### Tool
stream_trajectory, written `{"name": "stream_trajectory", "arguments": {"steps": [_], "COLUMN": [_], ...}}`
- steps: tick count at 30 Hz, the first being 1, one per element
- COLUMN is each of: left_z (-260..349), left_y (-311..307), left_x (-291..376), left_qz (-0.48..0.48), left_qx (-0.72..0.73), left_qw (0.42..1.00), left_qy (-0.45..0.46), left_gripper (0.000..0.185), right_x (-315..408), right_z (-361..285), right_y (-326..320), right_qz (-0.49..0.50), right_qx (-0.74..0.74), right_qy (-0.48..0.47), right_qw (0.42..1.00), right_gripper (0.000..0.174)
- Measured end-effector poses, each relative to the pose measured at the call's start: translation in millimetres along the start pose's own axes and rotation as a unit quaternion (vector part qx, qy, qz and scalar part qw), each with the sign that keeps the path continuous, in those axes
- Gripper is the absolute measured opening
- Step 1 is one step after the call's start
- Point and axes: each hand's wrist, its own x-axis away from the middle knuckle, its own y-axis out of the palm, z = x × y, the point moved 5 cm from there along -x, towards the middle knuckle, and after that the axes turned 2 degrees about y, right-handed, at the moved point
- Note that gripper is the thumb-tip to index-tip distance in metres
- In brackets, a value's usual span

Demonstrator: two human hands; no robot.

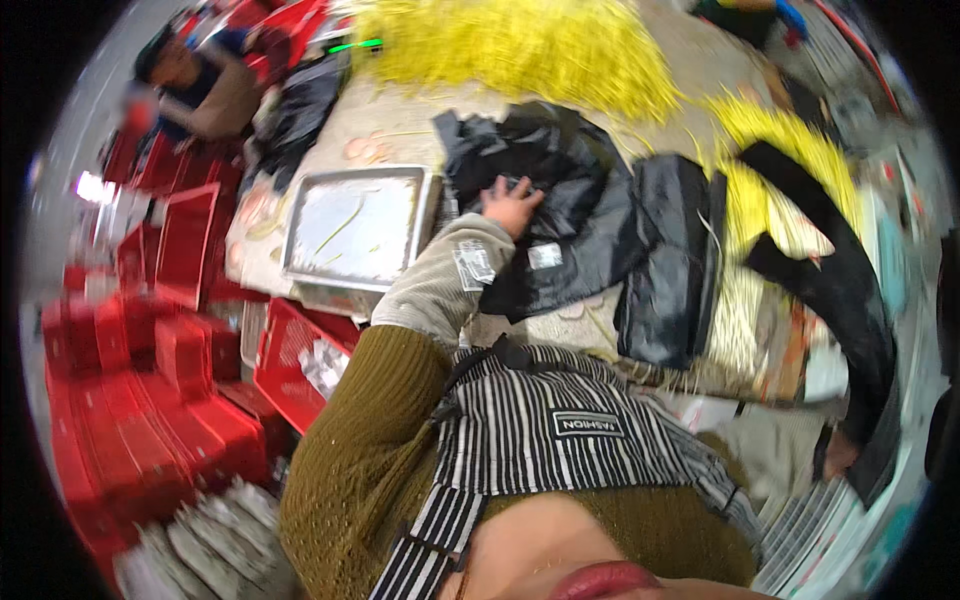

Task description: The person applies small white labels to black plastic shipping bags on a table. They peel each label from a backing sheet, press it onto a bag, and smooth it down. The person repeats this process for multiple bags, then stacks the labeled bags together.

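Observation:
My left hand, in a grey sleeve cover, lies with spread fingers on a crumpled black plastic bag on the table. A folded stack of black plastic bags lies just right of it. At the far right my right hand, partly hidden, holds the lower end of a long black plastic bag, whose two handle-like ends reach up over yellow strands. A metal tray with a few yellow-green strands in it stands left of my left hand.
Yellow strands are heaped at the table's far side, with more yellow strands at right. Red plastic crates are stacked at left. A co-worker is at upper left. A red basket stands beside the table.

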Motion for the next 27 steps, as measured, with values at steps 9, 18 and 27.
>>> {"name": "stream_trajectory", "arguments": {"steps": [9,18,27], "left_z": [175.2,62.0,-159.9], "left_y": [-128.6,-92.2,-72.5], "left_x": [105.1,249.0,572.5], "left_qz": [-0.003,0.242,0.693], "left_qx": [0.740,0.718,0.630], "left_qw": [0.603,0.648,0.307], "left_qy": [0.297,0.079,-0.171], "left_gripper": [0.079,0.031,0.031], "right_x": [187.2,291.7,219.9], "right_z": [-258.6,-394.2,-330.6], "right_y": [89.9,86.3,136.8], "right_qz": [-0.225,-0.502,-0.450], "right_qx": [-0.389,-0.236,-0.283], "right_qy": [-0.253,-0.610,-0.365], "right_qw": [0.857,0.566,0.764], "right_gripper": [0.064,0.101,0.009]}}
